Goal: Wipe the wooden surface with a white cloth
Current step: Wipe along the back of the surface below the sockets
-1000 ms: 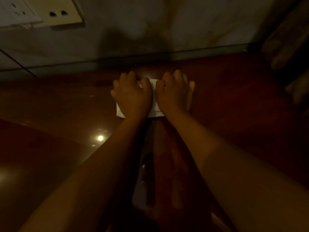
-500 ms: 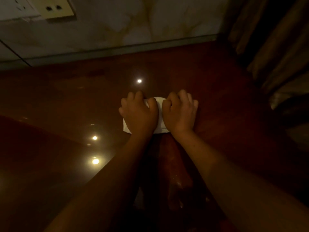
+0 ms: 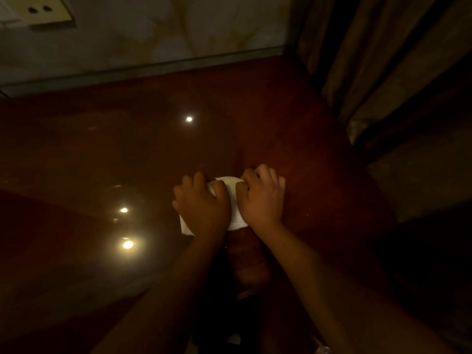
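Two bare hands press one folded white cloth [image 3: 233, 200] flat against a dark, glossy wooden bench [image 3: 255, 118], seen from a head-worn camera in dim, warm light. The left hand [image 3: 203, 208] lies palm down on the cloth's left half, fingers curled over its far edge; the right hand [image 3: 261, 198] covers the right half in the same way, its fingers bunched on the fabric's far rim. Both hands are closed down on the cloth, side by side and nearly touching, with a narrow strip of white showing between them and one corner poking out at 7 o'clock of the left hand. The cloth sits just right of the bench's middle, near the person's edge; it looks soft, thick and rounded at the far fold. The bench is reddish-brown, polished smooth, and mirrors three round spots of light: one [image 3: 189, 119] at 11 o'clock of the hands, two [image 3: 124, 210] [image 3: 127, 244] at 9 o'clock. Behind the bench, at 12 o'clock, rises a pale marbled wall [image 3: 178, 29] with one cream socket plate [image 3: 48, 11] at the upper left. One pleated brown curtain [image 3: 370, 60] hangs at 2 o'clock, beside the bench's right edge.
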